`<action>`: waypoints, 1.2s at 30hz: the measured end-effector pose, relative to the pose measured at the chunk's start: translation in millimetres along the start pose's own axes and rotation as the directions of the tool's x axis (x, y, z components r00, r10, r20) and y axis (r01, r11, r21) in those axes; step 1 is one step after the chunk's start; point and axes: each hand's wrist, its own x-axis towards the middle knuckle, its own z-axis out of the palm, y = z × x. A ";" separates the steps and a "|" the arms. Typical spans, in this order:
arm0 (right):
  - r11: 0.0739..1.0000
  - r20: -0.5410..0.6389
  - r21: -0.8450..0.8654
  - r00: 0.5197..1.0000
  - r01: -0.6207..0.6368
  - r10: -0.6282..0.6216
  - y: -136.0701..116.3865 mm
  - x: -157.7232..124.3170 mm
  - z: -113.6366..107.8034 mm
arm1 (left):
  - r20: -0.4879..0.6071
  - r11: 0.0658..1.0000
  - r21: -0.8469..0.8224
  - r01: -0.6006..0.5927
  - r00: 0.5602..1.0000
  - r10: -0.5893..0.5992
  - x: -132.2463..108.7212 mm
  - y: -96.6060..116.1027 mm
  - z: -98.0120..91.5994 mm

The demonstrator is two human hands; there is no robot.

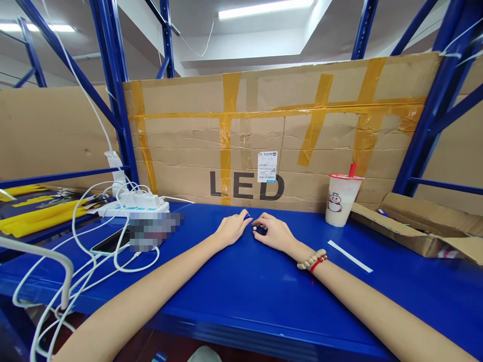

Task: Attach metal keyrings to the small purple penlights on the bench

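Observation:
Both hands rest close together over the blue shelf top [226, 281], near its back. My left hand [231, 229] is closed, and a small blue piece [247, 216] shows at its fingertips; its kind is too small to tell. Just to the right, my right hand [274, 232] has thumb and fingers curled into a pinch. A small white-tipped piece [255, 228] shows between them, with something dark behind it, mostly hidden by the fingers. The fingertips of the two hands are a small gap apart.
A lidded drink cup [342, 201] with a red straw stands right, near a white strip [349, 256] and an open cardboard box [407, 236]. At left lie a power strip [139, 202], white cables [94, 261] and a phone [111, 241]. A cardboard panel [181, 151] stands behind.

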 end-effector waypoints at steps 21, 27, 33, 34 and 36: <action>0.996 0.030 0.082 0.999 0.027 -0.029 12.5 2.2 7.3 | 0.003 0.999 -0.012 -0.032 0.999 0.033 -0.1 2.2 -1.3; 0.962 -0.020 0.264 0.997 -0.065 0.073 10.9 4.0 5.1 | -0.025 0.991 -0.037 -0.127 0.992 0.126 -0.5 0.1 -0.4; 0.818 -0.134 0.545 0.943 -0.187 0.305 22.1 7.9 1.9 | -0.037 0.985 -0.044 -0.169 0.985 0.167 0.4 -3.3 2.6; 0.803 -0.123 0.567 0.945 -0.183 0.302 21.7 8.1 1.3 | -0.036 0.984 -0.024 -0.177 0.984 0.176 0.7 -3.5 2.8; 0.786 -0.095 0.599 0.961 -0.154 0.261 17.7 7.9 -0.1 | -0.037 0.981 0.036 -0.191 0.981 0.192 1.1 -3.6 3.0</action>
